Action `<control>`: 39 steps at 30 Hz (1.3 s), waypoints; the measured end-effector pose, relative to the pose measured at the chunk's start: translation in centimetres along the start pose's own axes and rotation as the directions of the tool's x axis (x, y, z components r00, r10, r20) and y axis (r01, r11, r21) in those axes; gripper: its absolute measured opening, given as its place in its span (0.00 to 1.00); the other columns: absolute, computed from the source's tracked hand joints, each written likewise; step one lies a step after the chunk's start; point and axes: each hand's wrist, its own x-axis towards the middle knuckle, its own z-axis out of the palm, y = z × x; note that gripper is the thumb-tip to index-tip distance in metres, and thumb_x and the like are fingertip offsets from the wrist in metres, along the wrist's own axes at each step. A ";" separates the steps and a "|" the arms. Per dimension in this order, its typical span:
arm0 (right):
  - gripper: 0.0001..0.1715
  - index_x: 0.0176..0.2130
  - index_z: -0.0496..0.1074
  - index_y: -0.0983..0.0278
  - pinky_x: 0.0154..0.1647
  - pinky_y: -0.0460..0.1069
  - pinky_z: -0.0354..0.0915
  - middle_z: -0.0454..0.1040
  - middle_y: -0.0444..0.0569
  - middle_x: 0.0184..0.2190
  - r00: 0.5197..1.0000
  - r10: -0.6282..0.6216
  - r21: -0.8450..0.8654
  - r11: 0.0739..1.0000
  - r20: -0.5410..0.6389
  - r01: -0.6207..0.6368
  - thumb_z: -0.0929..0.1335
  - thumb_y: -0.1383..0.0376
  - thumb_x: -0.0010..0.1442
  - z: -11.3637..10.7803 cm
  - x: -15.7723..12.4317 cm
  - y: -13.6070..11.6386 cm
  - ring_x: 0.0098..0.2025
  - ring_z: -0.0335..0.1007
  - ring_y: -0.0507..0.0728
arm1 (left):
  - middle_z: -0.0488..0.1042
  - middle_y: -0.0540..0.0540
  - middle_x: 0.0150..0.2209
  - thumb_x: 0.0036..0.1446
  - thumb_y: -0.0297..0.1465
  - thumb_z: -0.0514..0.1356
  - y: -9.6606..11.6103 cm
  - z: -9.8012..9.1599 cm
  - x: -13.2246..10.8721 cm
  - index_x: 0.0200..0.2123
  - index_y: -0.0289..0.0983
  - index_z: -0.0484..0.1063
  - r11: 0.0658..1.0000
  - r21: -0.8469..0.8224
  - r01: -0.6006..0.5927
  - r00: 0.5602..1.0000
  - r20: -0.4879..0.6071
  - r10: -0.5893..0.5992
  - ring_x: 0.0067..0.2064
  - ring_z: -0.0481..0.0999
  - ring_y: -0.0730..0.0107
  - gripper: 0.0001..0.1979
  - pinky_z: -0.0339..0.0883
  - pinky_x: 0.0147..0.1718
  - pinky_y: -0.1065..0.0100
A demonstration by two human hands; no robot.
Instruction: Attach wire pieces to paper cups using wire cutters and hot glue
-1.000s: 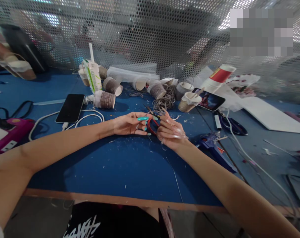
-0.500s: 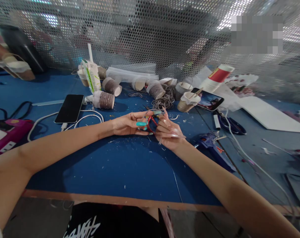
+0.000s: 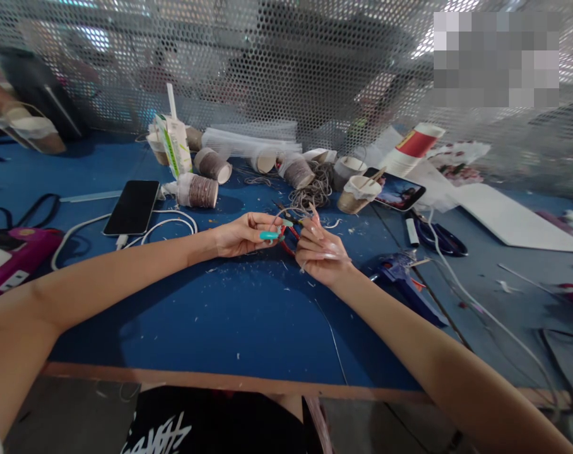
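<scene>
My left hand point(image 3: 246, 234), with long teal nails, is curled and pinches a thin piece of wire or twine point(image 3: 286, 214) above the blue table point(image 3: 230, 315). My right hand point(image 3: 320, 252), with long pale nails, is closed round red-handled pliers point(image 3: 290, 239) right beside the left fingertips. The two hands touch over the middle of the table. What the plier jaws grip is hidden by the fingers.
Behind the hands lie several twine-wrapped paper cups point(image 3: 199, 190), a tangle of twine point(image 3: 315, 189), a juice carton point(image 3: 173, 145), a black phone point(image 3: 134, 207) with white cable, a second phone point(image 3: 396, 189), a blue glue gun point(image 3: 404, 277), scissors point(image 3: 440, 238) and a pink tool point(image 3: 16, 258). A perforated metal screen point(image 3: 286, 69) closes the back.
The left fingers have curled in from stretched out and now pinch the wire. The right hand has shifted slightly left and up with the pliers.
</scene>
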 end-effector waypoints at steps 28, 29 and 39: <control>0.16 0.25 0.60 0.64 0.16 0.31 0.52 0.51 0.33 0.14 0.999 -0.042 -0.029 0.999 -0.011 0.042 0.63 0.68 0.65 0.3 0.0 0.2 0.14 0.48 0.40 | 0.74 0.53 0.21 0.34 0.38 0.74 -0.2 -0.1 -0.2 0.20 0.33 0.72 0.974 0.223 0.040 0.996 0.069 -0.057 0.25 0.72 0.80 0.17 0.68 0.38 0.70; 0.16 0.25 0.60 0.64 0.16 0.31 0.52 0.51 0.33 0.14 0.999 -0.041 -0.028 0.999 0.003 0.041 0.63 0.67 0.65 0.2 0.0 0.2 0.14 0.48 0.40 | 0.73 0.53 0.20 0.34 0.38 0.74 -0.2 -0.1 -0.2 0.19 0.33 0.72 0.972 0.230 0.040 0.996 0.069 -0.057 0.25 0.72 0.80 0.18 0.68 0.38 0.70; 0.24 0.21 0.59 0.64 0.09 0.35 0.49 0.52 0.34 0.10 0.999 0.028 -0.249 0.968 0.039 -0.018 0.58 0.64 0.68 0.6 -0.2 0.0 0.09 0.38 0.43 | 0.79 0.46 0.32 0.37 0.51 0.69 -0.2 -0.6 -0.1 0.37 0.35 0.77 0.956 0.192 0.222 0.935 0.238 -0.265 0.36 0.78 0.69 0.29 0.68 0.47 0.62</control>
